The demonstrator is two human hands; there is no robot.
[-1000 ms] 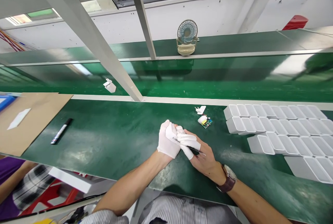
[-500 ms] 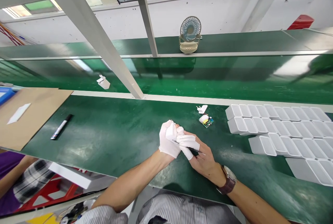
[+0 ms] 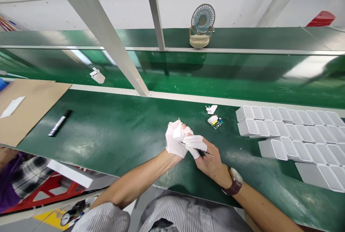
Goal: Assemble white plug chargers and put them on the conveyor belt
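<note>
Circuit board lies right of the casing, left of the boxes.

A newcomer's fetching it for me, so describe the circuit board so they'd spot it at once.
On the green table, find the rows of white bins at the right. Just left of them, beyond the right hand, lies the circuit board. Unlike the all-white plug piece just behind it, the board is green, with yellow and blue parts.

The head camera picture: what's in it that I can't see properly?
All in the head view:
White part: underside, hidden by the left hand.
Thin tool: partly covered by the right hand; tip too small.
Marker: printing too small to read.
Boxes: some cut off by the right edge.
Cardboard: cut off by the left edge.
</note>
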